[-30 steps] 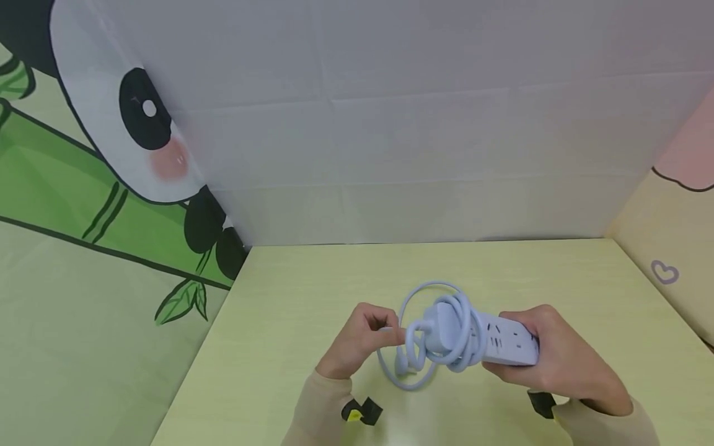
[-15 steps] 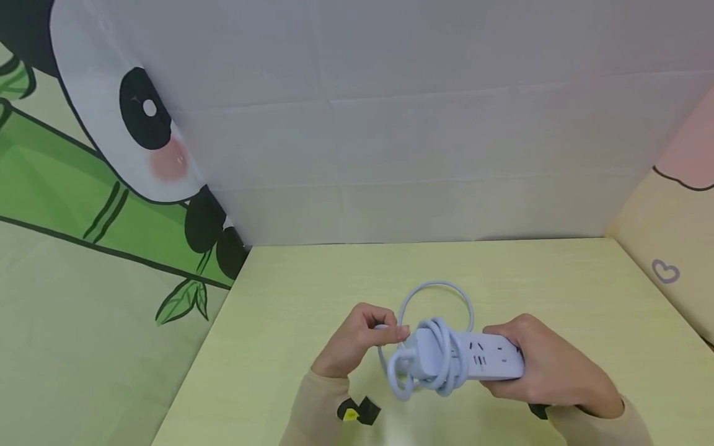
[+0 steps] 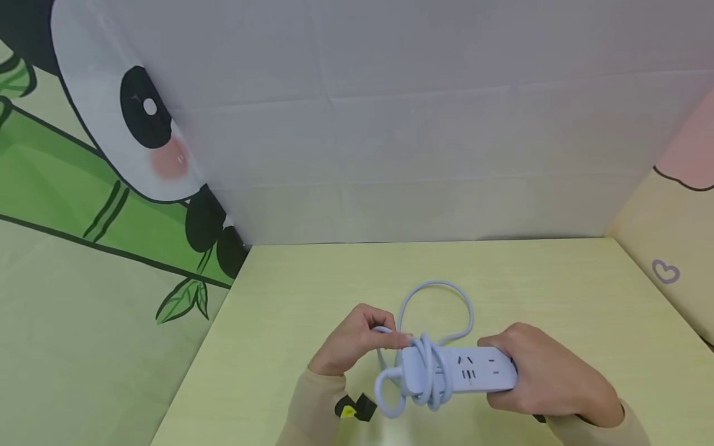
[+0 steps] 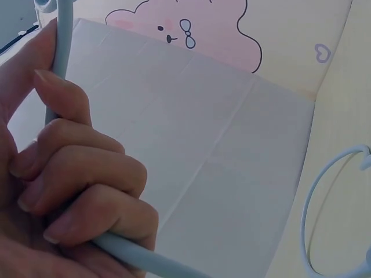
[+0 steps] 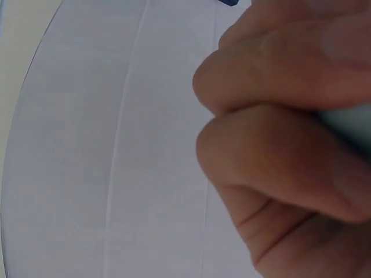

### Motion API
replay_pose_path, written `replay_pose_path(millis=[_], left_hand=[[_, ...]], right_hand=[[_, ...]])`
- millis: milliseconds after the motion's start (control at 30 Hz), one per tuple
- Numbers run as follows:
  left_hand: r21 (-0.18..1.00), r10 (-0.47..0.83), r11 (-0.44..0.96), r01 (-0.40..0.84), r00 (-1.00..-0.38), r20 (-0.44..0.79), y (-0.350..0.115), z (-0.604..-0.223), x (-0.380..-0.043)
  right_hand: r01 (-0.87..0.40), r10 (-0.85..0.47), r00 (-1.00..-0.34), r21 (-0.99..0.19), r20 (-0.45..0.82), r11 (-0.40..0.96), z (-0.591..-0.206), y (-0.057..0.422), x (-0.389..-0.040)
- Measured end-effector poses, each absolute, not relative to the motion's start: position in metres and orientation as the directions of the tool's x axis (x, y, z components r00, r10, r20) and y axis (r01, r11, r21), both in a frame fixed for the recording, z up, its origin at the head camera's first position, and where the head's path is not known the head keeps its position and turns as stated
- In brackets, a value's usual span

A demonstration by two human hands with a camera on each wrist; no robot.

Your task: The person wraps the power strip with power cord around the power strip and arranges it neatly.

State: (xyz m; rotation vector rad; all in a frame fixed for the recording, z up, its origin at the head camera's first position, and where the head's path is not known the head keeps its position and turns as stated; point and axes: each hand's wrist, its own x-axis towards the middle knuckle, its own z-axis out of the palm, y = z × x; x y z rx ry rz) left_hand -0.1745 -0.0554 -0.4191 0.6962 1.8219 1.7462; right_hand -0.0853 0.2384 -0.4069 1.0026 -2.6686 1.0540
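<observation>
A white power strip [image 3: 484, 370] is held over the table, its sockets facing up. Several turns of its cord [image 3: 429, 371] wrap the left part, beside a white block-shaped plug [image 3: 411, 371] at that end. My right hand [image 3: 549, 375] grips the right end; in the right wrist view, curled fingers [image 5: 261, 156] cover most of the strip. My left hand [image 3: 357, 344] holds a length of cord, its thumb tip close to the wrapped end. The left wrist view shows the fingers curled round this cord [image 4: 65, 35], which comes out again below the little finger.
A loop of white cord [image 3: 471, 313] lies behind the strip on the pale yellow table [image 3: 301, 285]. White sheeting [image 3: 390, 155] closes off the back. Printed panels stand at the left [image 3: 83, 334] and right [image 3: 664, 229]. Black wrist gear [image 3: 357, 407] sits by the left sleeve.
My right hand has brought the power strip left and toward me, turning it more level. The loop behind it now shows more fully. My left hand has stayed nearly in place with the cord.
</observation>
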Motion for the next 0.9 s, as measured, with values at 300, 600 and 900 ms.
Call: replay_pose_path(millis=[300,600,900], left_hand=[[0.962,0.609,0.264,0.064,-0.785,-0.114,-0.058,-0.420,-0.177],[0.856,0.539,0.484,0.183,-0.833,-0.126,-0.063,-0.415,-0.174],[0.757,0.528,0.563,0.331,-0.849,-0.022,-0.057,-0.408,-0.168]], right_hand=[[-0.538,-0.490,-0.840,-0.479,0.233,0.694,-0.410,0.232,-0.082],[-0.380,-0.345,-0.924,-0.307,0.163,0.873,-0.414,0.214,-0.079],[-0.211,-0.200,-0.977,-0.236,0.071,0.949,-0.417,0.204,-0.085]])
